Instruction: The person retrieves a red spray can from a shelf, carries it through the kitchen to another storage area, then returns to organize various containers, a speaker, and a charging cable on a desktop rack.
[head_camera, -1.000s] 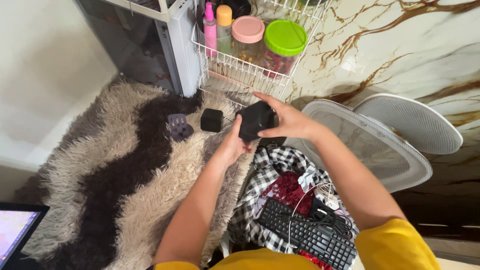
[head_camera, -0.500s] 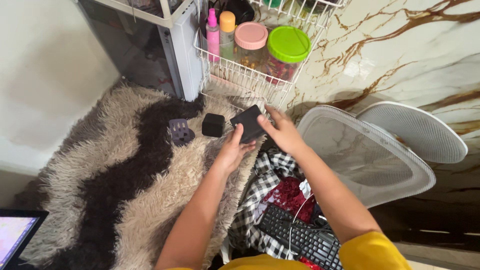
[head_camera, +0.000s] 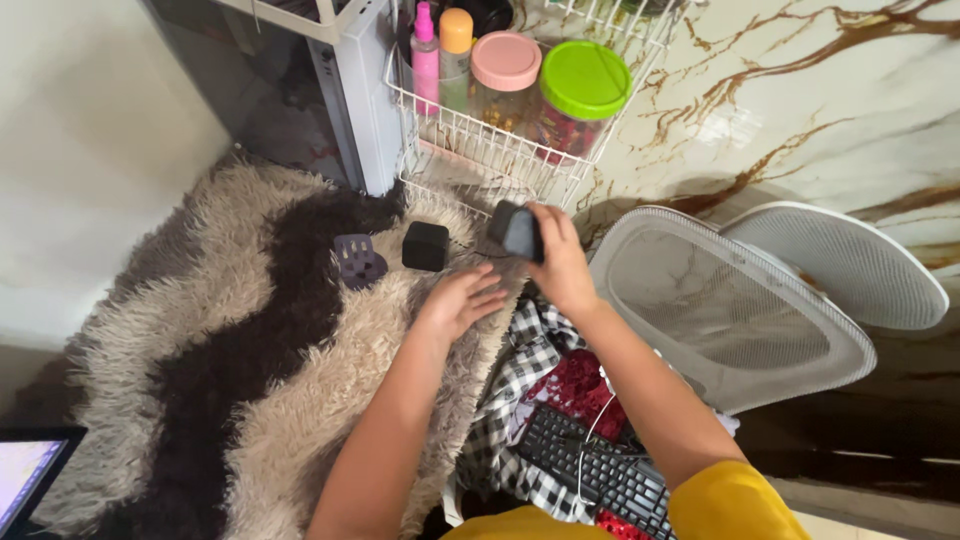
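We see the right hand (head_camera: 556, 262) gripping a small black box (head_camera: 516, 230) above the shaggy rug's (head_camera: 200, 330) far edge, just before the white wire rack (head_camera: 500, 160). The left hand (head_camera: 462, 300) lies open, holding nothing. A black cube (head_camera: 425, 246) and a purple plug (head_camera: 357, 260) sit nearby. Pink- and green-lidded jars (head_camera: 585, 95) stand in the rack.

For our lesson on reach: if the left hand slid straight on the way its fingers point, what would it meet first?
Probably the dark object held in the right hand; the left hand points up and right over the rug, though depth is unclear.
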